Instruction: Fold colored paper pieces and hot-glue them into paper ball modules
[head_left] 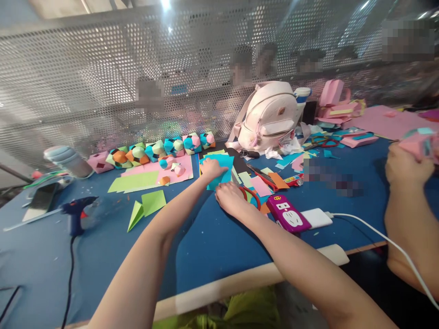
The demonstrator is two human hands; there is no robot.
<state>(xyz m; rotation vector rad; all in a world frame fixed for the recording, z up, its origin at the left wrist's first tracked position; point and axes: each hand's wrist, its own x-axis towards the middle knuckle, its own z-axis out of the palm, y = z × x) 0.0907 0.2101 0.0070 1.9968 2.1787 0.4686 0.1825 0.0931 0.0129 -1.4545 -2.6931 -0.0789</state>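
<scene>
A sheet of bright blue paper lies on the table in front of me. My left hand rests on top of it, thumb stretched out to the right. At the sheet's lower edge, my right hand has its fingers curled in on the paper; the exact grip is partly hidden. Red-handled scissors lie just right of that hand, among paper scraps. To the left are a green sheet and a folded green piece.
Folded paper balls line the back, beside a white backpack. A glue gun and a tumbler stand at left. A purple power strip with a charger lies right. Another person's hand holds pink paper.
</scene>
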